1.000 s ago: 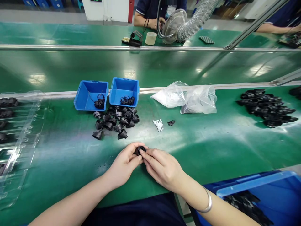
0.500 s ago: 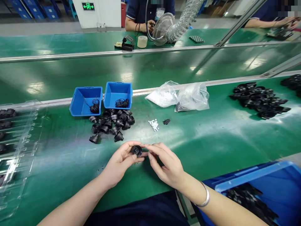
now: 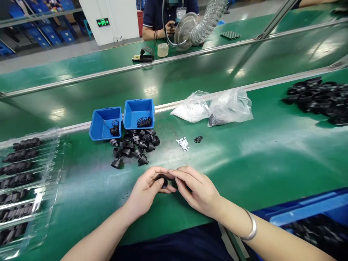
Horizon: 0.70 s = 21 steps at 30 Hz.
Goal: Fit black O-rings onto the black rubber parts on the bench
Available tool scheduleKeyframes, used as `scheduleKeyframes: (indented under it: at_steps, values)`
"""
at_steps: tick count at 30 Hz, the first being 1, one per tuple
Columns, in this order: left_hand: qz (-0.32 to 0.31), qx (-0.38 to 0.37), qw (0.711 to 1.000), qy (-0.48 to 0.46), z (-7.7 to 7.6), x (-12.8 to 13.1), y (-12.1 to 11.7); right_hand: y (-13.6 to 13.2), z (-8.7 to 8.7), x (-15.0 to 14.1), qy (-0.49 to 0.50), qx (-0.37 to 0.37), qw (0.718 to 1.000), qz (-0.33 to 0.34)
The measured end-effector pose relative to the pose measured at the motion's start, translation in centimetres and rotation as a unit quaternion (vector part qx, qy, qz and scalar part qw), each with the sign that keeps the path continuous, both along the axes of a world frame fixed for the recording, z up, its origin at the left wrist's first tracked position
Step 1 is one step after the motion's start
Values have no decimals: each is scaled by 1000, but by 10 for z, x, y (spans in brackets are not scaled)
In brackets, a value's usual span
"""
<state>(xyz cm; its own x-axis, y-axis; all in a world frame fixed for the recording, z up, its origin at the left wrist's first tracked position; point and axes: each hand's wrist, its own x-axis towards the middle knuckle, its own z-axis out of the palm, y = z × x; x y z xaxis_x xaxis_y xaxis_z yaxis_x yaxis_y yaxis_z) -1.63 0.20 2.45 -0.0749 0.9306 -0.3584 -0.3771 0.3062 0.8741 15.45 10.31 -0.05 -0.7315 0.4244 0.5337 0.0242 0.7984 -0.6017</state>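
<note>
Part [image 3: 165, 182] | black, round | inside left grip [image 3: 146, 189] | right grip [image 3: 199, 190] just beside

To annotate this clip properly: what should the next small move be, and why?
Probably bring the right hand in to the rim of the black cup-shaped part: the left hand already holds that part, and the right hand's thumb and fingertips are close together just beside it. Whether they pinch something small, I cannot tell.
</note>
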Motion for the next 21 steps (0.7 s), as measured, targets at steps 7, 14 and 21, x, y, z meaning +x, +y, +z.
scheduleKeyframes:
  at_steps: [7, 14, 21]
  values:
    - [-15, 24, 998, 61, -1, -1, 1, 0, 9, -2, -44, 62, 994, 75]
    - [-119, 82, 933, 331, -2, 5, -10, -2, 13, -5, -90, 172, 978, 80]
    - [-17, 125, 811, 572, 14, -24, -11, 58, 20, 50, -217, -25, 965, -144]
